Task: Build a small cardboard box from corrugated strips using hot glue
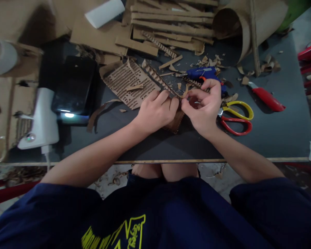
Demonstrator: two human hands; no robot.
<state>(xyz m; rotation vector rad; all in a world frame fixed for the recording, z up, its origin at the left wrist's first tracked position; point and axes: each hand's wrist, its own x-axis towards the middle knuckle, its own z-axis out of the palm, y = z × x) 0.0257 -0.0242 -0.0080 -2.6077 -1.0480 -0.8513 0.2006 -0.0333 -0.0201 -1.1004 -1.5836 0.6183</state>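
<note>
My left hand (158,110) is closed on a small brown cardboard piece (176,123), whose lower corner shows below the fingers. A long narrow strip of corrugated cardboard (162,81) with bare flutes runs from its fingertips toward the back left. My right hand (203,109) meets the left at the strip's near end, thumb and forefinger pinching the edge. A curl of torn paper (186,90) rises beside those fingertips. The exact point of the pinch is partly hidden. Left of the strip lies a cardboard sheet (134,83) with its ridges partly exposed and a loose scrap on it.
Behind my right hand lies a blue glue gun (202,73). Scissors with yellow and red handles (237,119) and a red-handled knife (268,98) lie to the right. Cardboard strips (171,24) are piled at the back. A black device (74,90) and white corded tool (41,119) sit left.
</note>
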